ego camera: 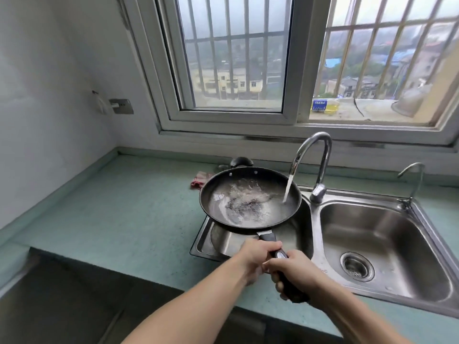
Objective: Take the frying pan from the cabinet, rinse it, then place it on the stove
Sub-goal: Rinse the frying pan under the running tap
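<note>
A black frying pan (pixel 248 194) hangs level over the left basin of the steel double sink (pixel 308 234). Water streams from the curved chrome faucet (pixel 320 155) onto the pan's right inner side and pools, splashing, in its bottom. My left hand (pixel 255 254) grips the black handle close to the pan. My right hand (pixel 295 271) grips the same handle further back, near its end. The left basin is mostly hidden under the pan.
The right basin (pixel 387 247) has an open drain. A small second tap (pixel 412 175) stands at the back right. A red cloth (pixel 200 181) and a dark object lie behind the pan on the green counter (pixel 119 209). A barred window sits behind.
</note>
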A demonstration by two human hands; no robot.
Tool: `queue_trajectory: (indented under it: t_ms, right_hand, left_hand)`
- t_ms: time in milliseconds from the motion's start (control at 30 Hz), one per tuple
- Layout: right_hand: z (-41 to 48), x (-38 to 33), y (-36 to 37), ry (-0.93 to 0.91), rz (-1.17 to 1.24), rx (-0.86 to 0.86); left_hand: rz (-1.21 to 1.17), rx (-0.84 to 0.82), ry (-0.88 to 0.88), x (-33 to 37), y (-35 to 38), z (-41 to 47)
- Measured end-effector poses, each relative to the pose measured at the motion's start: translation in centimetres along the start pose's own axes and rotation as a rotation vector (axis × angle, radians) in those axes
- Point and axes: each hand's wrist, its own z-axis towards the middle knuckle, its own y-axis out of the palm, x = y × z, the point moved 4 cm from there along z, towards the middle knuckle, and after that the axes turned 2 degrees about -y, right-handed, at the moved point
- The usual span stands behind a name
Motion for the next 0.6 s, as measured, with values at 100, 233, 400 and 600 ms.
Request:
queue_trajectory:
  t_ms: [100,233,400,600]
  right_hand:
    - [-3.2,0.2,1.5,0.016,0.031,0.038]
    - [-6.6,0.7,2.1,0.033,0.055,0.103]
    - [-9.3,1.6,0.6,0.026,-0.052,0.216]
    - [-8.9,1.0,-0.9,0.003,-0.007,0.238]
  left_hand:
    - [-0.022,-0.041,-0.017,-1.0,0.0,-2.9]
    - [0.005,-0.094,-0.034,-2.1,1.1,-5.8]
    - [0.045,-0.225,-0.050,-3.0,4.1,-7.5]
    - [0.028,-0.275,-0.042,-1.8,5.6,-6.4]
